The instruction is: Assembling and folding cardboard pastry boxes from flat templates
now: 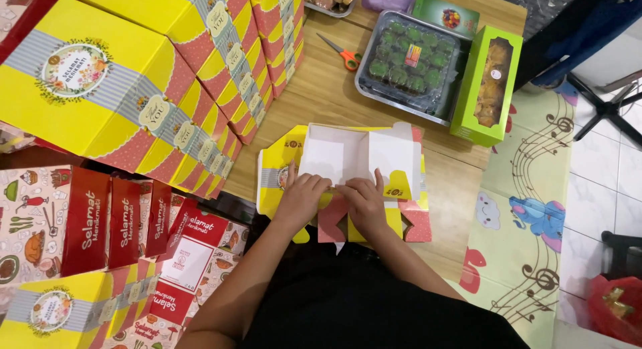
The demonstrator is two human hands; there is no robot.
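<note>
Grip: my left hand (302, 194) and right hand (363, 198) pressed flat on one half-folded yellow cardboard box (354, 163).
Nearby: one pair of orange-handled scissors (341, 53).

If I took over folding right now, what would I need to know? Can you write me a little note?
Left hand: fingers pressing down on the half-folded yellow and pink box, holding nothing else.
Right hand: beside the left, pressing the same box's near flap.
Where things are: the box lies open on the wooden table, white inside facing up. Finished yellow boxes are stacked to the left. Orange-handled scissors, a clear tray of green cakes and a green window box sit further back.
Done: many boxes are already folded and stacked.
Left: this box is still flat and open, its sides not yet standing.
</note>
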